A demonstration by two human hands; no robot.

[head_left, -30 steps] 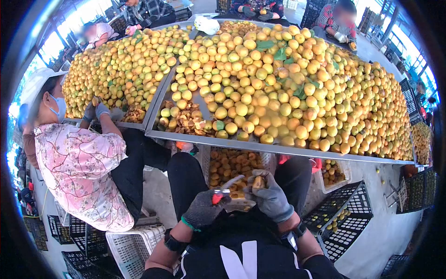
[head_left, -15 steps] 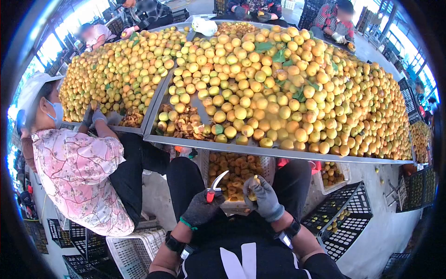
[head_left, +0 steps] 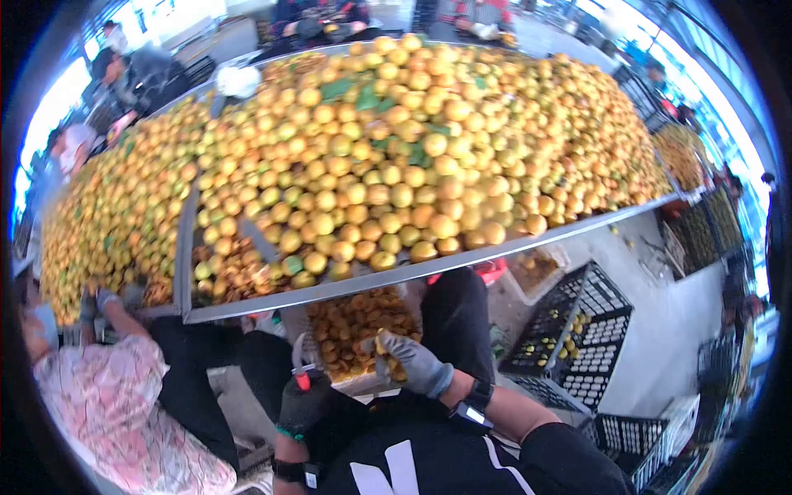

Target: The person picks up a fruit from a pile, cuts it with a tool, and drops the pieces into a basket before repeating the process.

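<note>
My left hand (head_left: 307, 406), in a dark glove, is closed around a small curved knife (head_left: 303, 380) with a red handle, its blade pointing up. To its right, my right hand (head_left: 419, 365) in a grey glove has its fingers closed on an apricot (head_left: 382, 341), partly hidden by the fingers. Both hands are above my lap, near a light crate of cut apricots (head_left: 356, 320) between my knees. Beyond them, a metal-edged table (head_left: 346, 287) bears a large heap of whole apricots (head_left: 404, 194).
Beside me on the left sits a co-worker in a pink floral shirt (head_left: 103, 404). Black crates (head_left: 606, 330), one holding some fruit, stand on the floor to the right. Apricot scraps (head_left: 235, 268) lie in the table's near left corner. Other people work along the far side.
The view has swung to the right, so the table and co-worker appear farther left. Both hands keep their hold on the knife and the apricot.
</note>
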